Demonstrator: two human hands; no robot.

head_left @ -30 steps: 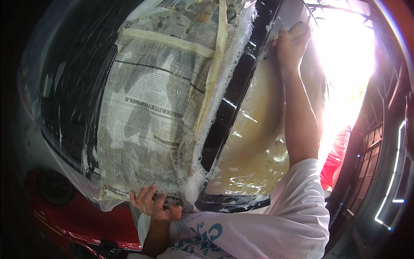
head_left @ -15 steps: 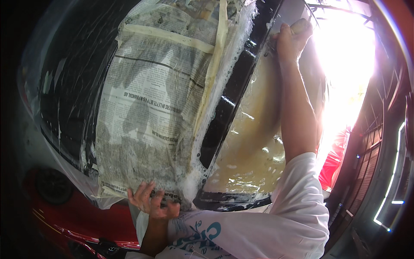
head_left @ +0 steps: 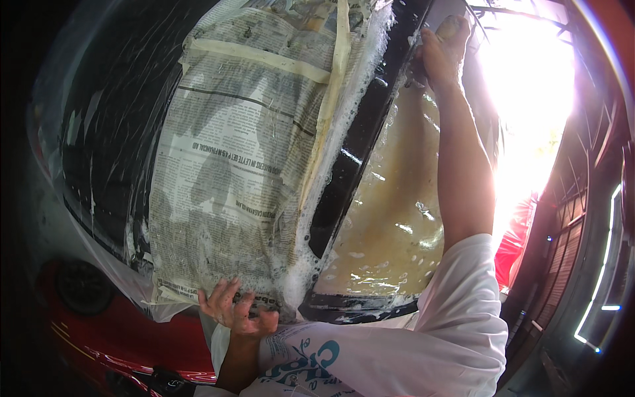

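My right hand (head_left: 440, 56) reaches far up along a wet tan panel (head_left: 390, 218) and presses a small tan pad (head_left: 455, 26) against it, fingers closed over the pad. Soapy foam runs down the panel's left edge beside a glossy black strip (head_left: 357, 152). My left hand (head_left: 235, 311) rests with spread fingers on the lower edge of wet newspaper (head_left: 231, 172). The newspaper is held over the surface by strips of pale masking tape (head_left: 331, 99). The hand holds nothing.
Clear plastic sheeting (head_left: 86, 152) covers the dark area left of the newspaper. Red bodywork (head_left: 119, 331) and a dark round wheel-like shape (head_left: 83, 288) lie at the lower left. Strong glare (head_left: 529, 99) fills the upper right, beside a metal grille (head_left: 569, 251).
My right hand has slid a little farther up the panel with the pad. My left hand has shifted slightly along the newspaper's lower edge.
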